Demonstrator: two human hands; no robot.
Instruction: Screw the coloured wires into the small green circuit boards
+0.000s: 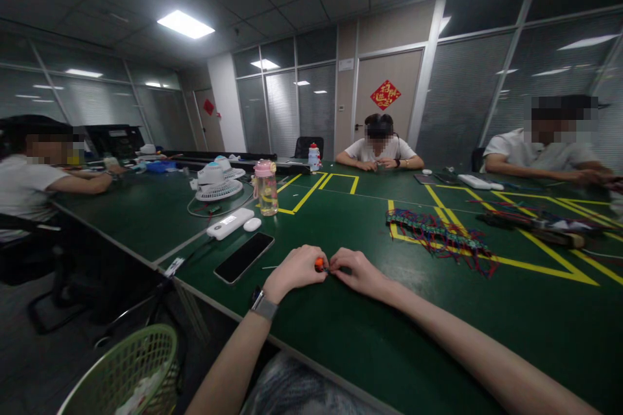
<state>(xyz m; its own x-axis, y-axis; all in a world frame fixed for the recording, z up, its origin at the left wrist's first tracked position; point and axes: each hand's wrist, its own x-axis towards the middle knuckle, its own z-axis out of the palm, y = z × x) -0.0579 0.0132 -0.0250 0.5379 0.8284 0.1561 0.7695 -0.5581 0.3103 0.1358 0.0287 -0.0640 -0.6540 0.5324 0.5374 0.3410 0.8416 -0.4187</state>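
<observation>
My left hand (300,269), with a watch (263,303) on its wrist, is closed on a small orange piece (319,264) whose kind I cannot make out. My right hand (356,270) meets it fingertip to fingertip, pinching a tiny dark part (329,269) beside the orange piece. A thin pale rod (268,267) shows to the left of my left hand; whether it belongs to the orange piece is hidden. Both hands rest low over the green table (389,324). A black-screened phone (244,257) lies left of them.
Left: a white power bank (230,224), a round white case (252,225), a pink-lidded bottle (266,188), white fans (218,181). Right: a row of small circuit boards with red and blue wires (433,231). Below the edge: a green basket (131,363). Several people sit around the table.
</observation>
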